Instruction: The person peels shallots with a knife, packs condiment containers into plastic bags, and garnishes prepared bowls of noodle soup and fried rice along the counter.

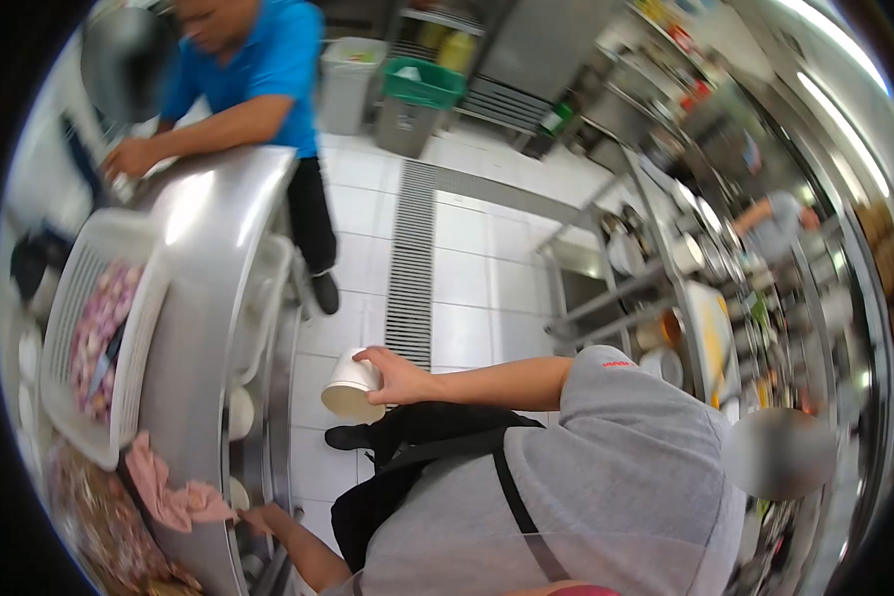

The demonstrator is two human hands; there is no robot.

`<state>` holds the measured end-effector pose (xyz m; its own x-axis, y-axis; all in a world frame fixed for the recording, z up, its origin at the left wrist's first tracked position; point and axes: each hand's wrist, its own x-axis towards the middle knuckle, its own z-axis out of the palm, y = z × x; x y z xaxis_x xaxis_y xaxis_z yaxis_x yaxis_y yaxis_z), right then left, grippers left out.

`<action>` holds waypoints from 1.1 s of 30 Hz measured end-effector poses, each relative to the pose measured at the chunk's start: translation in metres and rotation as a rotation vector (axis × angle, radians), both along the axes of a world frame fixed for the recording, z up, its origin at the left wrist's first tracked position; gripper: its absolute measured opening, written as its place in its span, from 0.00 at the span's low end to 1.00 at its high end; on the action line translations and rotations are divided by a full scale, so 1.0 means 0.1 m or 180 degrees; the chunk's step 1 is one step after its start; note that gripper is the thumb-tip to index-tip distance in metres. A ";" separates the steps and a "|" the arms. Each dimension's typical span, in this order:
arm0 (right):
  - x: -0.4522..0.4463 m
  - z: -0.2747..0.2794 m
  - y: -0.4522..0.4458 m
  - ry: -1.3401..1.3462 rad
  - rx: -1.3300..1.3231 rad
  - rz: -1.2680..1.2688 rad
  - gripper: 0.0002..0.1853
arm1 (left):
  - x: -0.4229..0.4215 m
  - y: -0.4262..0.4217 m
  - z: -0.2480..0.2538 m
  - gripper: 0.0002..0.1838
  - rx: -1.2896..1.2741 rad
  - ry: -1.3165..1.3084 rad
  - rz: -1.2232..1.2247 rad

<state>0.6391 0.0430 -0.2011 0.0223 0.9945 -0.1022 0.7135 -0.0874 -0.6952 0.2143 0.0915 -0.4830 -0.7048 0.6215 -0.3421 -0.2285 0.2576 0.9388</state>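
Note:
In my right hand is a white paper cup, held out over the floor and tilted so its mouth points down and left. My fingers wrap round its side. My left hand reaches low to the edge of the steel counter, close to a pale round container on the shelf beneath. The fingers there are partly hidden and small, so their grip cannot be made out. Just above that hand, a pink cloth hangs over the counter edge.
A white basket of peeled shallots or onions stands on the counter. A person in a blue shirt leans over its far end. Bins line the back. Right are a steel rack with pans and another person. A drain grate crosses the floor.

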 end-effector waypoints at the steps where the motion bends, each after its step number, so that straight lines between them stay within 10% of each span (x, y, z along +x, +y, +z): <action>1: 0.08 0.03 -0.18 0.0639 -0.0526 -0.0378 0.35 | 0.12 -0.04 0.06 0.27 0.0022 0.0085 -0.0056; 4: 0.21 0.33 -0.68 0.2128 -0.1162 -0.1091 0.29 | 0.75 -0.19 0.25 0.28 0.0175 -0.0513 -0.0923; 6: 0.28 0.44 -0.93 0.3804 -0.1807 -0.1531 0.27 | 1.70 -0.30 1.52 0.30 -0.1437 -0.2004 -0.2036; 12: 0.64 0.75 -1.34 0.4801 -0.1055 -0.1567 0.25 | 3.40 -0.52 3.08 0.31 -0.0372 -0.3494 -0.5146; 16: 1.04 0.97 -1.54 0.0869 0.1788 -0.2783 0.26 | 4.26 -0.61 3.47 0.30 -0.0802 -0.3963 -0.5100; 19: 1.44 1.44 -1.79 -0.0652 0.2111 -0.2107 0.19 | 5.06 -0.72 3.64 0.31 -0.0804 -0.4093 -0.5363; 33: 6.94 1.33 -3.10 -0.2512 0.0994 -0.4009 0.12 | 7.78 -0.06 2.82 0.30 -0.1470 -0.1942 -0.5099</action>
<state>1.3327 -0.2672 -0.0681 0.7945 0.2649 0.5465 0.4754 -0.8312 -0.2882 0.9926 0.0853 -0.2006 0.7202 0.2942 -0.6283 0.2324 0.7510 0.6181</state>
